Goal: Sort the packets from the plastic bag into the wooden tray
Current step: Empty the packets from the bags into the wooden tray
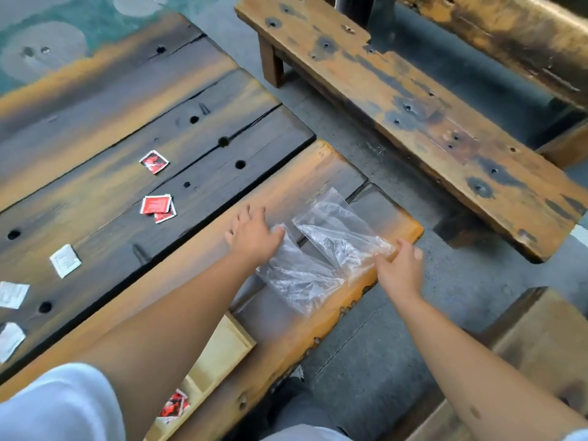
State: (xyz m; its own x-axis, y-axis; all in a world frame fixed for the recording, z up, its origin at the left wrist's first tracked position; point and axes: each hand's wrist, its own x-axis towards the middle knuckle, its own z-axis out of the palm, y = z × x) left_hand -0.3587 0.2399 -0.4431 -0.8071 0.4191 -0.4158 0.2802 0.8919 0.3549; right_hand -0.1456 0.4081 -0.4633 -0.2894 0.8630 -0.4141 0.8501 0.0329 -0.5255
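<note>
two bare hands work at the near right corner of a dark plank table (178,100) with orange edges, seen from above. the left hand (253,235) lies palm down on the table, fingers spread and fairly straight, its fingertips touching the left edge of a clear plastic bag (321,249). the right hand (399,265) pinches the bag's right edge between thumb and curled fingers. the bag lies crumpled and mostly flat on the table's corner, and whether anything is left inside it cannot be told. a pale wooden tray (222,351) sits at the near edge of the table, largely hidden under the left forearm; one of its compartments holds red packets (174,407). more packets lie loose on the table to the left, well apart from the bag: a single red packet (154,161) farther away, a red pair (158,207) overlapping each other nearer, and white packets (65,261) along the left side, some cut off by the frame. a worn wooden bench (413,116) stands beyond the table to the right, over a grey floor (381,345).
</note>
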